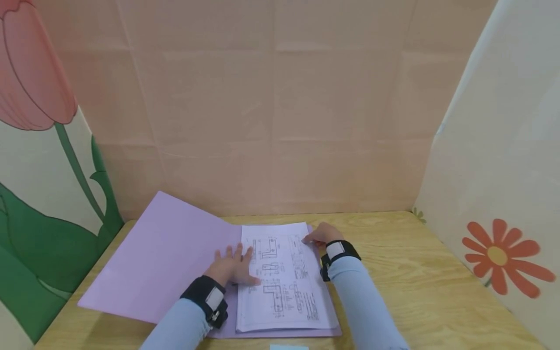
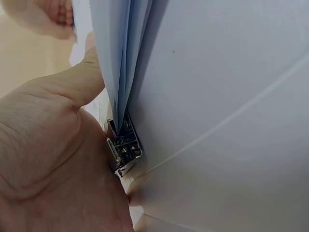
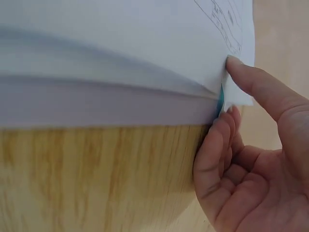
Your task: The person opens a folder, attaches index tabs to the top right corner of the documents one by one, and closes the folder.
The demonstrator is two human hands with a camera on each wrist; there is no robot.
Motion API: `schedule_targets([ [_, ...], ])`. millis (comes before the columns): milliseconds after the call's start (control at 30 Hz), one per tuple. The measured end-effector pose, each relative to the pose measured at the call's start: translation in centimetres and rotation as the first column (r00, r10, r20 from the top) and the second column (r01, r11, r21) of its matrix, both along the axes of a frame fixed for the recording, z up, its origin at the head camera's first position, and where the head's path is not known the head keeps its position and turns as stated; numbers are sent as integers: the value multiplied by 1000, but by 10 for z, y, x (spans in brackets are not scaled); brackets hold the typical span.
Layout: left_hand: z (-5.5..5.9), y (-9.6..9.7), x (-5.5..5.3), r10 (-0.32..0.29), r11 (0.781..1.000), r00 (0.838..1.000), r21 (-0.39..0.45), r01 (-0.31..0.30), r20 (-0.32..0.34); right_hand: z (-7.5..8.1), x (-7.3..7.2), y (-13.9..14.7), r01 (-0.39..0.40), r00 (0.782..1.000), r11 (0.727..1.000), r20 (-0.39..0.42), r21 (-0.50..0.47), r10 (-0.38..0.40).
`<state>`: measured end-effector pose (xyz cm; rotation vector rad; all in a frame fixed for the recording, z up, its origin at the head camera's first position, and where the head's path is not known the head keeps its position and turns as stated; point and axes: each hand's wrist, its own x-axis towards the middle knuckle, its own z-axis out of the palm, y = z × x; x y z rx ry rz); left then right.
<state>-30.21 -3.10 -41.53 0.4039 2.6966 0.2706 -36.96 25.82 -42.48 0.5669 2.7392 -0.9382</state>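
Observation:
A purple folder (image 1: 162, 257) lies with its cover swung open to the left. On its right side is a stack of papers (image 1: 290, 287) printed with technical drawings. My left hand (image 1: 232, 267) rests with spread fingers on the left margin of the stack. In the left wrist view a metal clip (image 2: 125, 150) shows at the folder's spine, beside the palm. At the stack's upper right edge my right hand (image 1: 323, 234) pinches the sheets between thumb and fingers. A small teal piece (image 3: 220, 99) shows at the sheet edge by those fingertips.
The wooden table (image 1: 393, 277) extends to the right of the folder. A light blue item (image 1: 288, 347) pokes in at the bottom edge. A beige backdrop (image 1: 271, 121) stands behind, with flower-printed sheets (image 1: 494, 146) at both sides.

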Motion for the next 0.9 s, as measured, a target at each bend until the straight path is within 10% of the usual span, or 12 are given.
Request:
schedule_targets([
  [433,2,1,1,-4,1000,1000,-1,4,-11,16,7,19,-108,994,987,17,-119,111],
  [900,-11,1,-6,8,1000,1000,-21,-8,13,10,3,15,-97,995,995,26,-19,97],
])
